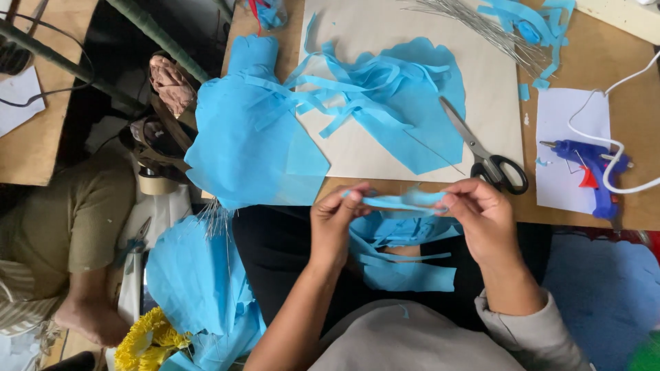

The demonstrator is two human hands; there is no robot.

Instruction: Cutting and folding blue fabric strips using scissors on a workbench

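My left hand (335,221) and my right hand (483,214) pinch the two ends of a light blue paper strip (405,200) and hold it level above my lap, just in front of the table edge. More blue paper pieces (405,264) lie on my lap under the strip. On the wooden table (584,55) a cream sheet (385,27) carries a heap of blue paper strips (375,93). Black-handled scissors (489,159) rest near my right hand, on the sheet's lower right corner.
A blue glue gun (591,168) with a white cord lies on a white paper at right. Thin metal wires (485,27) fan out at the top. A large blue sheet (251,141) hangs off the table's left edge. Another person (72,227) sits at left, yellow flowers (148,343) below.
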